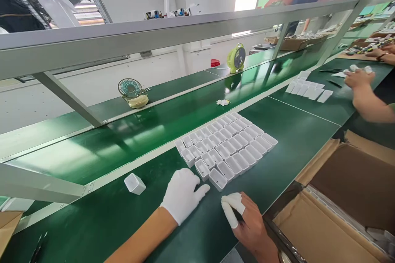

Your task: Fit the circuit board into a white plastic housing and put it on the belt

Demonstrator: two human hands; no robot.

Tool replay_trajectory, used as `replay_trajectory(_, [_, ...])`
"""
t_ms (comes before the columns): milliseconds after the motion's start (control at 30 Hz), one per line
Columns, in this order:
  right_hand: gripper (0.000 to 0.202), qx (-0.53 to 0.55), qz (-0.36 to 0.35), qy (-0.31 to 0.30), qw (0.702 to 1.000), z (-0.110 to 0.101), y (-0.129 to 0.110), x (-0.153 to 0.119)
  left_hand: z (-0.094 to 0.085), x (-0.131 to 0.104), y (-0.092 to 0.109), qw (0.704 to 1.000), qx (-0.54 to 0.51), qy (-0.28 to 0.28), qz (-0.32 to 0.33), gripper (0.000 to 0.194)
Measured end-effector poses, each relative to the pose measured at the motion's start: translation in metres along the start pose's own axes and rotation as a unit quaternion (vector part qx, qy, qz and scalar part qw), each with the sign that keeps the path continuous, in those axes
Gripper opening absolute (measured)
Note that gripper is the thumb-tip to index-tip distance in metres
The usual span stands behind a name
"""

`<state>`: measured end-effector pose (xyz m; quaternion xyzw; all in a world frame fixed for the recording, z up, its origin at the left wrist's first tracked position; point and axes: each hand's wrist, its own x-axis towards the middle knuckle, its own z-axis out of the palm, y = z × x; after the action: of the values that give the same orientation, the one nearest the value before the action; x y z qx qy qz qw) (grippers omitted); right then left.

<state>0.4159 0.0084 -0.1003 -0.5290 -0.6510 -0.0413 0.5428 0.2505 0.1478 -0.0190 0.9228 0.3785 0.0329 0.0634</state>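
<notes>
My left hand [182,194], in a white glove, rests flat on the green table with fingers apart, just left of a block of several small white open-topped plastic cases [226,146] set in rows. My right hand [247,222] lies on the table near the front edge, its fingers curled, white cots on two fingertips, nothing in it. It sits just below the nearest case [217,179]. One loose white case [135,183] lies to the left of my left hand.
A green conveyor belt [173,119] runs behind the table. Two small fans [131,90] [237,58] stand beyond it. An open cardboard box [345,197] is at my right. A co-worker's hand [359,79] works beside more white cases [308,89] farther right. A metal rail [185,28] crosses overhead.
</notes>
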Motion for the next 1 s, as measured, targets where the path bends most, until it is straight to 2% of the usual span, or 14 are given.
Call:
replay_trajectory(233, [0.053, -0.048, 0.005, -0.088, 0.995, 0.002, 0.003, 0.003, 0.013, 0.006, -0.025, 0.997, -0.048, 0.058, -0.017, 0.044])
replay_trajectory(300, [0.054, -0.051, -0.002, -0.112, 0.992, 0.001, 0.003, 0.004, 0.012, 0.009, -0.036, 0.987, -0.091, 0.12, -0.056, 0.037])
replay_trajectory(367, [0.054, -0.05, -0.014, -0.125, 0.991, 0.001, 0.003, 0.004, 0.011, 0.021, -0.052, 0.957, -0.168, 0.207, -0.112, 0.025])
replay_trajectory(400, [0.054, -0.05, -0.02, -0.126, 0.991, 0.001, 0.002, 0.005, 0.011, 0.031, -0.061, 0.933, -0.226, 0.241, -0.14, 0.03])
replay_trajectory(500, [0.052, -0.056, -0.035, -0.118, 0.991, 0.001, 0.0, 0.006, 0.014, 0.067, -0.084, 0.843, -0.433, 0.257, -0.188, 0.045])
replay_trajectory(533, [0.051, -0.058, -0.04, -0.114, 0.991, 0.001, 0.0, 0.006, 0.016, 0.078, -0.089, 0.824, -0.468, 0.257, -0.19, 0.047])
replay_trajectory(667, [0.046, -0.064, -0.05, -0.092, 0.992, 0.0, 0.0, 0.01, 0.027, 0.105, -0.085, 0.781, -0.531, 0.262, -0.198, 0.062])
replay_trajectory(867, [0.039, -0.053, -0.064, -0.05, 0.995, 0.004, -0.003, 0.013, 0.039, 0.107, -0.07, 0.743, -0.57, 0.278, -0.214, 0.073])
replay_trajectory(1000, [0.041, 0.004, -0.029, 0.042, 0.999, -0.008, -0.002, 0.009, 0.039, 0.11, -0.072, 0.732, -0.587, 0.282, -0.2, 0.079])
